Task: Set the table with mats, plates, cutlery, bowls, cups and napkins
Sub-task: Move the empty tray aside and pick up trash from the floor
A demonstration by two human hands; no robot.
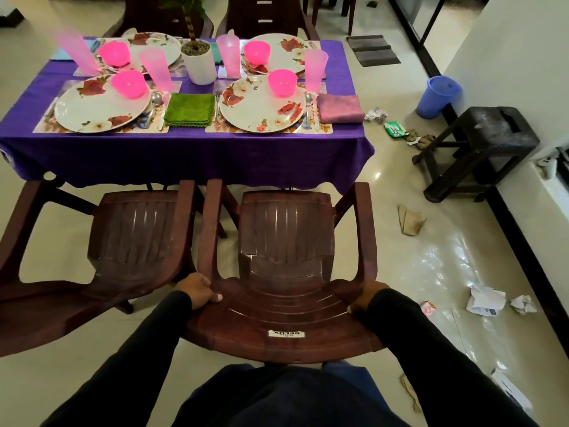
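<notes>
The table (191, 152) wears a purple cloth and carries several place settings. Each has a flowered plate (261, 107) on a printed mat (324, 129), a pink bowl (281, 82), a pink cup (315, 69) and cutlery (308, 109). A green napkin (189, 110) and a pink napkin (338, 108) lie beside the near plates. I stand behind a brown plastic chair (286, 251) at the table's near side. My left hand (197, 289) grips the left edge of its backrest, and my right hand (368, 295) grips the right edge.
A second brown chair (129, 241) stands to the left. A white plant pot (198, 61) sits mid-table. On the floor to the right are a dark stool (480, 149), a blue bucket (438, 95), and scattered paper and wrappers (486, 300).
</notes>
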